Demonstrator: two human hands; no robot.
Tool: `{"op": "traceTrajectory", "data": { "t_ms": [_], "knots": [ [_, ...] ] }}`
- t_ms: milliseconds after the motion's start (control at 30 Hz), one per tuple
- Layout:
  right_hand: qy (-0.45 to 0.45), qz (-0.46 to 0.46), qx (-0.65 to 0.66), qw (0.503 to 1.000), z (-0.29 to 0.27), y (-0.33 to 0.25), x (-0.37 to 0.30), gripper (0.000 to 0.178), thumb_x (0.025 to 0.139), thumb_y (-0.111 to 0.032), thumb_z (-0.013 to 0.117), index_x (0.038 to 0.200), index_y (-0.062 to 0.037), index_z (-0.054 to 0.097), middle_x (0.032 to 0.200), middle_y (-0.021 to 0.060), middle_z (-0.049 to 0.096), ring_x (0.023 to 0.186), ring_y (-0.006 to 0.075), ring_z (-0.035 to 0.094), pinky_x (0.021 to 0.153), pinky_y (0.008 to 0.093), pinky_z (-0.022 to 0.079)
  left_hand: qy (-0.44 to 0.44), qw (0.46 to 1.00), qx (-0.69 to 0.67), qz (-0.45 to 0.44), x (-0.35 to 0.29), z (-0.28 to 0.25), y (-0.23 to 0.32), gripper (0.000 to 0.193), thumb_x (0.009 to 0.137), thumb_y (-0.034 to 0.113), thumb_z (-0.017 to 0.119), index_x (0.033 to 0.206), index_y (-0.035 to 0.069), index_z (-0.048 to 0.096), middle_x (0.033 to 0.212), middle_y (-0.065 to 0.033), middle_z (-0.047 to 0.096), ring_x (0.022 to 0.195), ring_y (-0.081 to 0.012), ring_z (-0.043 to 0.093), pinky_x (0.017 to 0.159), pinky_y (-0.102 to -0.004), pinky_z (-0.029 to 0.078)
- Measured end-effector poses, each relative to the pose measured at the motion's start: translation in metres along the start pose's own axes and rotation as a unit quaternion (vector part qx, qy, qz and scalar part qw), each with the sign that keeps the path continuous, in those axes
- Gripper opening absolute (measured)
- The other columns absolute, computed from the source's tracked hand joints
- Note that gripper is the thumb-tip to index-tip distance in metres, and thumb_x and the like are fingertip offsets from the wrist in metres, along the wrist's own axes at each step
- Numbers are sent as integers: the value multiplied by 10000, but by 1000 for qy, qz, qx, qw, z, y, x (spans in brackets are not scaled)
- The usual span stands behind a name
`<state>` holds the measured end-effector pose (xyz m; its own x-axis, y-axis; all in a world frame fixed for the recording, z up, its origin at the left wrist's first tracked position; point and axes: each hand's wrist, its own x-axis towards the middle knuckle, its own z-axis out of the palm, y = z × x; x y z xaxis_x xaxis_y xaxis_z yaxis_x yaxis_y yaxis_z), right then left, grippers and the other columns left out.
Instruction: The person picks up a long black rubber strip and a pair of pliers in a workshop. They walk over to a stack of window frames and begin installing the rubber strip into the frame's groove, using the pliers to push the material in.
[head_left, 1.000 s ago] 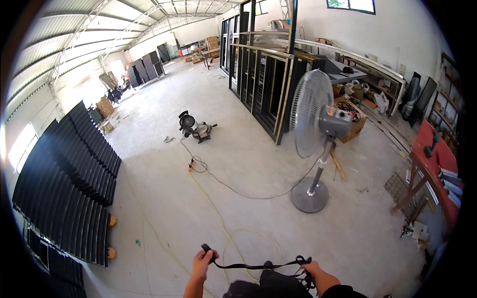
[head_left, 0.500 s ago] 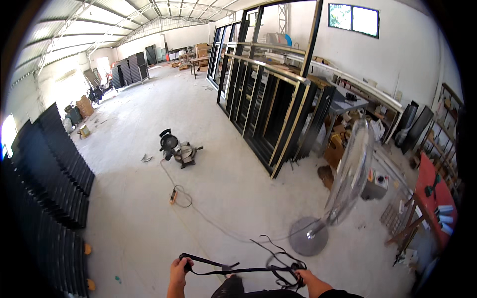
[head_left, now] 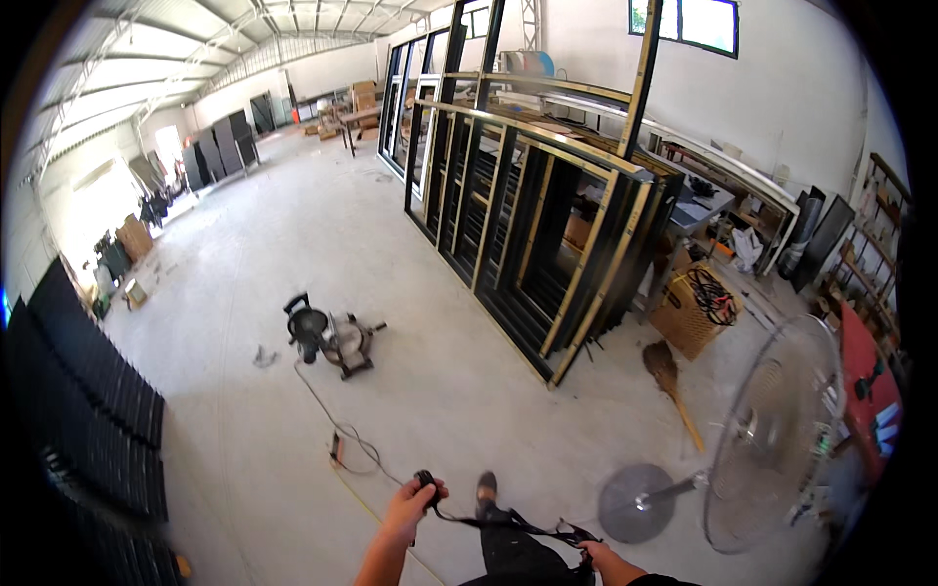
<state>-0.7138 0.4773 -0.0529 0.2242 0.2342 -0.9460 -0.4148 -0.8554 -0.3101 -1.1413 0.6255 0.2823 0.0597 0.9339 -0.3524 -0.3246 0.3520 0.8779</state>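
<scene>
Left grip [head_left: 414, 505] has neared right grip [head_left: 602, 557], both clasping black strap [head_left: 567, 534]; coiled cables [head_left: 713, 298] top the carton [head_left: 684, 327].

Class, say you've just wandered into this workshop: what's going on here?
A person holds a black strap between two bare hands: the left hand grips a thicker black part, the right hand a gathered part. Ahead, a miter saw stands on the floor. To the right are a pedestal fan, a broom on the floor and upright dark frames.
</scene>
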Motion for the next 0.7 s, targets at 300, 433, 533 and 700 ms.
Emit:
{"op": "traceTrajectory", "data": {
  "t_ms": [300,433,533,700],
  "knots": [
    [-45,-116,-110,986,198,-251,16,247,705,-102,705,559,-9,530,481,95,492,370,215,472,395,356,424,54,998,-2,17,195,-40,97,167,882,86,503,976,-38,564,897,-114,629,864,-217,625,846,-326,487],
    [-4,-155,-182,971,253,-363,-4,281,678,-155,751,557,-4,547,506,103,527,390,212,509,392,353,419,79,996,-36,19,275,-46,124,173,877,87,508,974,-45,566,859,-133,635,823,-225,634,825,-339,502],
    [-23,-171,-199,965,303,-419,2,292,675,-158,756,553,0,543,500,98,522,390,216,513,389,355,412,89,994,-70,-10,340,-75,124,174,871,78,504,975,-48,563,851,-133,633,820,-236,634,822,-347,508],
    [31,-170,-182,968,342,-465,36,318,678,-157,761,521,-6,529,473,101,507,386,215,516,390,341,416,64,996,-60,-33,468,-102,160,182,860,78,507,972,-55,561,857,-137,626,827,-245,631,814,-355,516]
  ]
}}
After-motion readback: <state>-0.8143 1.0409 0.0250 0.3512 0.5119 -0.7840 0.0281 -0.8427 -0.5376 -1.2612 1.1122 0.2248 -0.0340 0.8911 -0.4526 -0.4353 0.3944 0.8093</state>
